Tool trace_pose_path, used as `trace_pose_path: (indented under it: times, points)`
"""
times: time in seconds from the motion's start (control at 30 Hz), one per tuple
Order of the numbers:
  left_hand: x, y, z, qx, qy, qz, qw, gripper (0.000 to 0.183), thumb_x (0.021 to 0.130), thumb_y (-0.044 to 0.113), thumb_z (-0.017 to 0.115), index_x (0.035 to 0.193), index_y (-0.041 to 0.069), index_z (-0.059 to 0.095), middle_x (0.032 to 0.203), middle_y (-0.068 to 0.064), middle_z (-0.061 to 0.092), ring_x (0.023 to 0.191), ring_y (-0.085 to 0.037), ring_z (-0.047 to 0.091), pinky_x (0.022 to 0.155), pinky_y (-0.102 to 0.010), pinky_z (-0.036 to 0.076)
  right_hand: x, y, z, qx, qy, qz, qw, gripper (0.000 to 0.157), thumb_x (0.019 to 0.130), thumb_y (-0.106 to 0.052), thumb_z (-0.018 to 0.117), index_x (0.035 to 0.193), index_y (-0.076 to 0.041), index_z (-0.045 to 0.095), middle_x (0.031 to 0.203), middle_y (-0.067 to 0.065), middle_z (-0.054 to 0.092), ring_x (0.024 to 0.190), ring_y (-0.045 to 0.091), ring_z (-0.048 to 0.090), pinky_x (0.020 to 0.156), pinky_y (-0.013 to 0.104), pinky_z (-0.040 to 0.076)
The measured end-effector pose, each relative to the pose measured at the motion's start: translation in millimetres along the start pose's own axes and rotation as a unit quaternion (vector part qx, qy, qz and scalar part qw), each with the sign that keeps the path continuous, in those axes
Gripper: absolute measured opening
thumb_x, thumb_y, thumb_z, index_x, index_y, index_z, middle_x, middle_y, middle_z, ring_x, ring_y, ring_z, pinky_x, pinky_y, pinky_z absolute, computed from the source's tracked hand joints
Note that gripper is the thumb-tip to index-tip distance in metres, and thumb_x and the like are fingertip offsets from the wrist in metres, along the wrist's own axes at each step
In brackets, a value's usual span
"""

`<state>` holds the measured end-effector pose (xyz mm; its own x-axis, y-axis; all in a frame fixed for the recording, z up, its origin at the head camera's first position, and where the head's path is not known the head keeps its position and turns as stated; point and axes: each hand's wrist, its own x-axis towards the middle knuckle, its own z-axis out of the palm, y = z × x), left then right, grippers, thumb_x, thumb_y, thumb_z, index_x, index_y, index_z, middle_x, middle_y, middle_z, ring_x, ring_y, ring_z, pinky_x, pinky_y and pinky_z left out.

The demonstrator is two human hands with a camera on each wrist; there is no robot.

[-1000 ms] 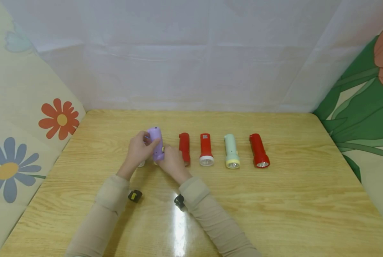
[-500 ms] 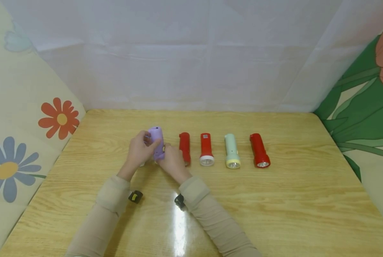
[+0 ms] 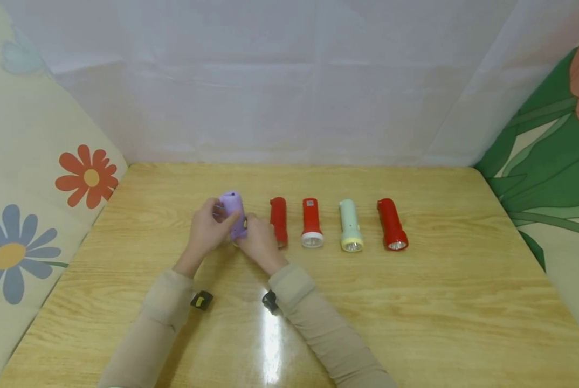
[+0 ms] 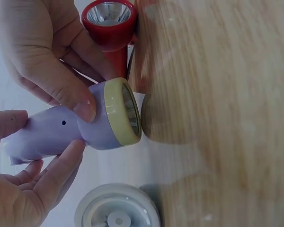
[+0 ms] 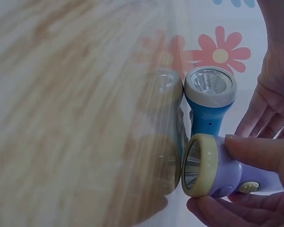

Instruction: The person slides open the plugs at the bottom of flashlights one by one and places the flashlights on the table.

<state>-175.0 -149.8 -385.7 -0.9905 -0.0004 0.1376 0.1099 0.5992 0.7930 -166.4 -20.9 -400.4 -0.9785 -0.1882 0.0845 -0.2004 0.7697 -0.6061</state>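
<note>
A purple flashlight (image 3: pixel 233 211) with a pale yellow head ring stands out at the left end of a row, its lens end toward me. My left hand (image 3: pixel 206 226) grips its body from the left, thumb on top and fingers round the far side. From the right, my right hand (image 3: pixel 261 242) pinches the head end near the yellow switch (image 5: pixel 249 187). In the left wrist view the yellow ring (image 4: pixel 122 113) is close over the table. Beside it in the right wrist view lies a blue flashlight (image 5: pixel 207 118) with a whitish head, hidden by my left hand in the head view.
To the right lie a dark red flashlight (image 3: pixel 278 218), a red one with a white head (image 3: pixel 311 221), a mint-green one (image 3: pixel 350 223) and another dark red one (image 3: pixel 391 222). A white sheet (image 3: pixel 299 81) hangs behind the wooden table (image 3: pixel 415 323).
The back end of the purple flashlight has shifted slightly to the left. Both hands keep their hold on it, and the head view has tilted a little.
</note>
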Motion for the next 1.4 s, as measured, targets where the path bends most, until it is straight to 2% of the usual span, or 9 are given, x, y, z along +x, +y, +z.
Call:
trace_pose_path:
  times: [0.17,0.47,0.7,0.87,1.0,1.17,1.4]
  points:
    - [-3.7,1.1,-1.8,-0.009,0.010,0.015,0.9998,0.042,0.082,0.017,0.067,0.108,-0.011,0.049,0.093,-0.026,0.059,0.079,-0.035,0.060,0.069,-0.041,0.052,0,-2,-0.1,0.005,0.008,-0.006,1.000,0.045,0.071,-0.021,0.075,0.106,0.002,0.060,0.081,0.011,0.064,0.071,0.025,0.061,0.058,0.027,0.049]
    - [-7.6,0.0,-0.2,-0.002,0.014,0.054,0.9985,0.041,0.080,0.012,0.068,0.110,-0.010,0.050,0.091,-0.026,0.060,0.077,-0.034,0.060,0.067,-0.042,0.052,0,-2,0.1,-0.006,0.011,-0.020,1.000,0.036,0.070,-0.019,0.076,0.096,0.001,0.060,0.075,0.009,0.062,0.065,0.021,0.059,0.053,0.022,0.045]
    - [-12.0,0.0,-0.2,-0.008,0.022,0.060,0.9979,0.041,0.078,0.011,0.071,0.108,-0.009,0.052,0.090,-0.026,0.060,0.077,-0.035,0.060,0.069,-0.043,0.051,0,-2,-1.1,-0.017,-0.002,-0.022,1.000,0.033,0.069,-0.018,0.076,0.092,0.000,0.060,0.076,0.011,0.062,0.068,0.025,0.061,0.057,0.027,0.049]
    - [-16.2,1.2,-1.0,-0.002,0.018,0.058,0.9981,0.040,0.077,0.012,0.072,0.106,-0.007,0.052,0.091,-0.025,0.060,0.078,-0.035,0.061,0.068,-0.042,0.052,0,-2,-2.9,-0.025,-0.017,-0.028,0.999,0.034,0.069,-0.019,0.076,0.092,0.000,0.059,0.078,0.011,0.062,0.073,0.027,0.061,0.064,0.032,0.051]
    - [-18.6,2.6,-1.3,-0.002,0.012,0.053,0.9985,0.038,0.077,0.012,0.072,0.102,-0.007,0.052,0.090,-0.025,0.060,0.078,-0.034,0.061,0.068,-0.041,0.052,2,-2,-4.6,-0.032,-0.034,-0.022,0.999,0.034,0.070,-0.021,0.076,0.093,-0.001,0.061,0.081,0.010,0.064,0.075,0.025,0.061,0.067,0.031,0.050]
    - [-22.2,1.8,-0.9,-0.003,0.014,0.055,0.9984,0.036,0.076,0.011,0.073,0.099,-0.007,0.053,0.087,-0.022,0.060,0.075,-0.032,0.060,0.066,-0.038,0.051,4,-1,-5.4,-0.037,-0.040,-0.024,0.998,0.030,0.067,-0.020,0.078,0.087,-0.002,0.063,0.076,0.008,0.064,0.072,0.023,0.060,0.065,0.031,0.049]
    - [-27.2,-0.1,0.0,-0.015,0.014,0.028,0.9994,0.035,0.075,0.013,0.074,0.098,-0.005,0.054,0.089,-0.019,0.059,0.075,-0.029,0.060,0.064,-0.032,0.050,4,0,-3.6,-0.053,-0.037,-0.027,0.998,0.022,0.067,-0.012,0.074,0.082,-0.003,0.062,0.073,0.008,0.062,0.070,0.024,0.060,0.063,0.031,0.049]
